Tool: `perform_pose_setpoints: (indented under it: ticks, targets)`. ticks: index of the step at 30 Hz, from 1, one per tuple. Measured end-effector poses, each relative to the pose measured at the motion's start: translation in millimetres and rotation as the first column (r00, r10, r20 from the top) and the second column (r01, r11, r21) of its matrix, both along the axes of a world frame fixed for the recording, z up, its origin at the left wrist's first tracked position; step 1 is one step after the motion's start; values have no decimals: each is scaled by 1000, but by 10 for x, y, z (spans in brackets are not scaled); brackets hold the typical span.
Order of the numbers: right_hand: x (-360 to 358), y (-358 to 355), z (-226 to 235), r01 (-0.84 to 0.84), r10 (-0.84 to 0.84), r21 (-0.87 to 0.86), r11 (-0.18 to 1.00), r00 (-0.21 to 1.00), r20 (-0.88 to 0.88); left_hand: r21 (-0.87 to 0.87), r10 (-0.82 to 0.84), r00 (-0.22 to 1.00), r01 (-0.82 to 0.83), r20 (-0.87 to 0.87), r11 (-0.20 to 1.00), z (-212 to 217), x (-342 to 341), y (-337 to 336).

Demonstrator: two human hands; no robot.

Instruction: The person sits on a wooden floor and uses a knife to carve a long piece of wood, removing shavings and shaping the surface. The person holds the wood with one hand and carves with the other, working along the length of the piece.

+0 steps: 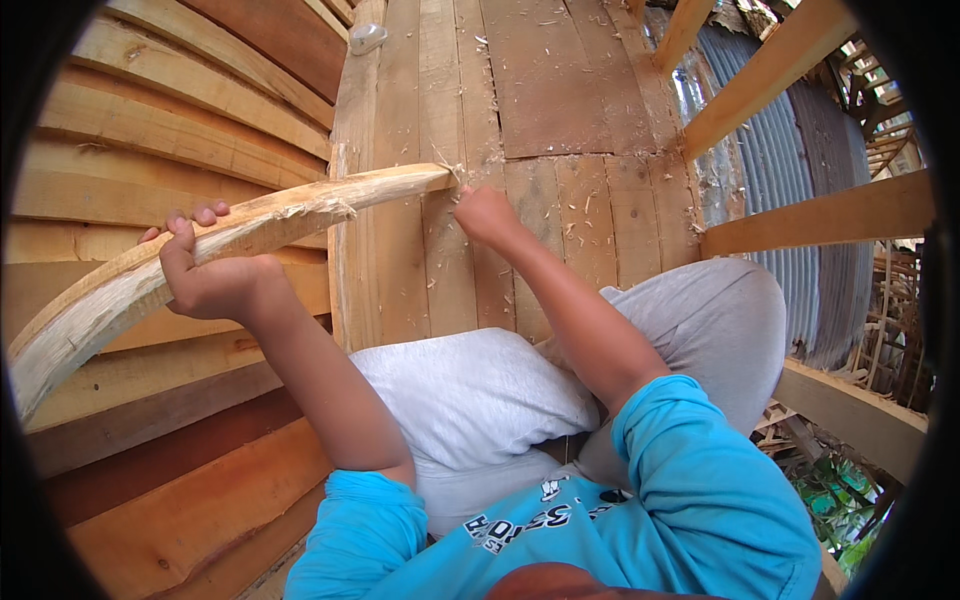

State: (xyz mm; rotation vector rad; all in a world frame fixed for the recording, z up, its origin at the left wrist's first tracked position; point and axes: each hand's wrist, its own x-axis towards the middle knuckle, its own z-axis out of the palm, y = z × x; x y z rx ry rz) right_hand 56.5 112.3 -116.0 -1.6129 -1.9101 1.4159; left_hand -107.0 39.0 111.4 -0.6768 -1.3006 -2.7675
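Note:
A long piece of wood (pixel 380 189) with pale, roughly cut faces and splintered edges stretches from the left rim to the middle of the view. My left hand (pixel 222 282) grips it partway along, the thumb on the near side and the fingertips curled over the top. At its tapered right end, by some frayed splinters, my right hand (pixel 485 215) is closed in a fist. Whatever that fist holds is hidden; I cannot tell whether it touches the wood.
Wood shavings lie scattered over the plank floor (pixel 560 215). To the left is a wall of overlapping boards (pixel 150 390), with a small clear plastic object (pixel 367 38) near its far end. Wooden railing bars (pixel 820 222) and grey corrugated sheets (pixel 770 130) stand on the right. My bent legs (pixel 470 385) are close in front.

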Motion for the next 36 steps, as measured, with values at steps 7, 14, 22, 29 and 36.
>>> perform_pose_setpoints:
  ticks: [7,14,22,29,36]
  targets:
    - [76,40,11,-25,24,22,999,998,57,-60,43,998,-45,-44,997,26,54,12]
    - [56,104,-104,-11,11,-5,1000,998,69,-19,39,998,-39,-41,999,24,112,7]
    - [-170,-25,136,48,-30,73,996,973,-231,-52,211,975,-215,-74,975,19,115,87]
    - [-308,-221,480,4,61,194,981,943,-328,-86,229,968,-238,-98,968,12,203,45]
    - [-355,-233,413,77,6,261,962,953,-303,-97,289,949,-302,-127,948,15,331,77]
